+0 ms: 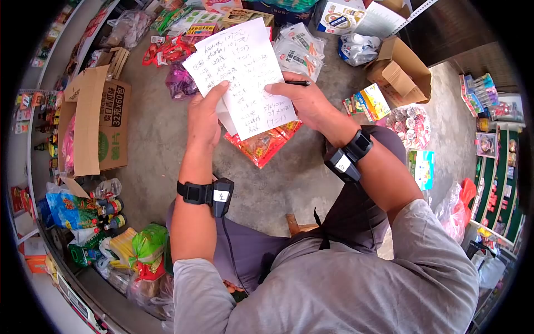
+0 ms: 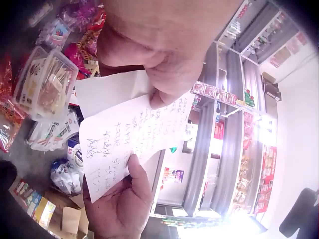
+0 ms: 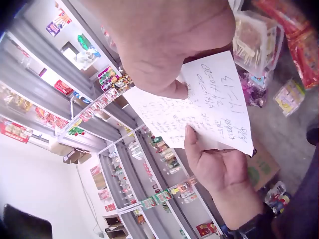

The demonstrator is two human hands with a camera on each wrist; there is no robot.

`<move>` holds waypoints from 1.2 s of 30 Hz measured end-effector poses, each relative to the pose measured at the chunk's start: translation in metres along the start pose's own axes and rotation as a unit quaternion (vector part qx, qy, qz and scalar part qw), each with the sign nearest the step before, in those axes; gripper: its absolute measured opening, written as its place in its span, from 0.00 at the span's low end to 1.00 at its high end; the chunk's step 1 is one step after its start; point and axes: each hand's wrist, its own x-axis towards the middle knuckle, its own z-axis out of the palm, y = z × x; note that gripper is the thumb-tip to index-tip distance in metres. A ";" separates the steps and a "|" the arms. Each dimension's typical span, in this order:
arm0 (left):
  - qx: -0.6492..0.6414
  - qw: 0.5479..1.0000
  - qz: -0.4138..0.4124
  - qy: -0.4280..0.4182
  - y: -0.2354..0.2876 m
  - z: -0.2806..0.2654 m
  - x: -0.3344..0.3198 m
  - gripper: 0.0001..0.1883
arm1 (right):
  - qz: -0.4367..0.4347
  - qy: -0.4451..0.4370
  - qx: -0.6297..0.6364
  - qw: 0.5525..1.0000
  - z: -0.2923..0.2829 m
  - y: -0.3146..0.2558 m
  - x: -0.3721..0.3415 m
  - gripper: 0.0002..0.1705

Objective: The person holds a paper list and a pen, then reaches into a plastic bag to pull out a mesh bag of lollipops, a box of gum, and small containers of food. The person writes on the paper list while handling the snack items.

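Handwritten sheets of paper [image 1: 247,83] are held up in front of the person, covered with lines of writing and sums. My left hand [image 1: 203,123] grips their left edge, thumb on the front face. At the right edge my right hand [image 1: 310,104] pinches the sheets with its thumb on top. A black pen [image 1: 298,83] sticks out from that same hand. Behind the front page, a second sheet [image 2: 107,94] shows in the left wrist view. Both hands' other fingers are mostly hidden behind the paper. Below the sheets, a red snack packet [image 1: 261,149] lies on the floor.
An open carton [image 1: 114,125] stands at left, another carton [image 1: 397,69] at back right. White packets [image 1: 300,53] lie beyond the hands. Bottles [image 1: 113,207] and bagged goods [image 1: 150,245] crowd the lower left. Stocked shelves [image 1: 503,172] line the right side.
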 end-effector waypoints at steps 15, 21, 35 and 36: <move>-0.005 1.000 -0.012 0.004 0.000 0.000 0.001 0.19 | 0.012 0.020 -0.006 1.000 0.006 -0.004 -0.004 0.20; -0.010 1.000 -0.014 0.006 -0.001 0.001 0.000 0.20 | 0.002 0.021 0.005 1.000 0.003 -0.002 -0.001 0.19; -0.024 0.996 -0.047 -0.068 -0.001 0.017 -0.028 0.19 | -0.069 0.045 -0.020 0.996 -0.002 -0.014 -0.029 0.19; -0.014 0.997 -0.041 -0.064 -0.004 0.024 -0.037 0.18 | -0.086 0.051 -0.036 0.994 -0.005 -0.018 -0.041 0.19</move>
